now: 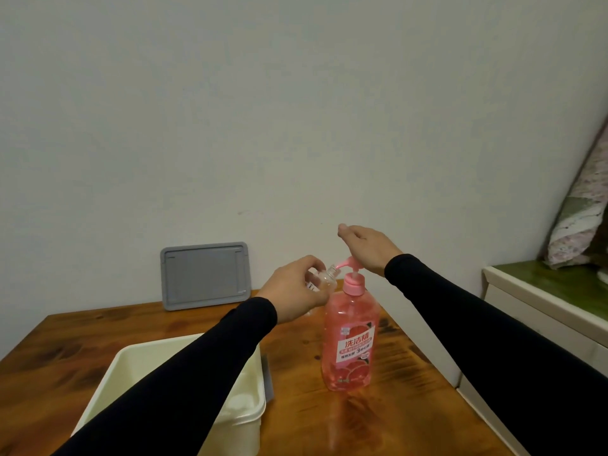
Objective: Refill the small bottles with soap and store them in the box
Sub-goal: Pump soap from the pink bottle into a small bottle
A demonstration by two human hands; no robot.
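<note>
A: Under both arms is the table point(394, 406); the box point(138, 360) sits below the left hand point(296, 291), its grey lid point(205, 274) against the wall beyond.

B: And the soap point(350, 340)?

A: Right hand point(368, 250) lies flat and open on its pump. Left is clamped on a small bottle point(324, 278), tilted, mouth at the spout.

B: Risk?

A: A hard press could overshoot the narrow neck and smear the wood.
</note>
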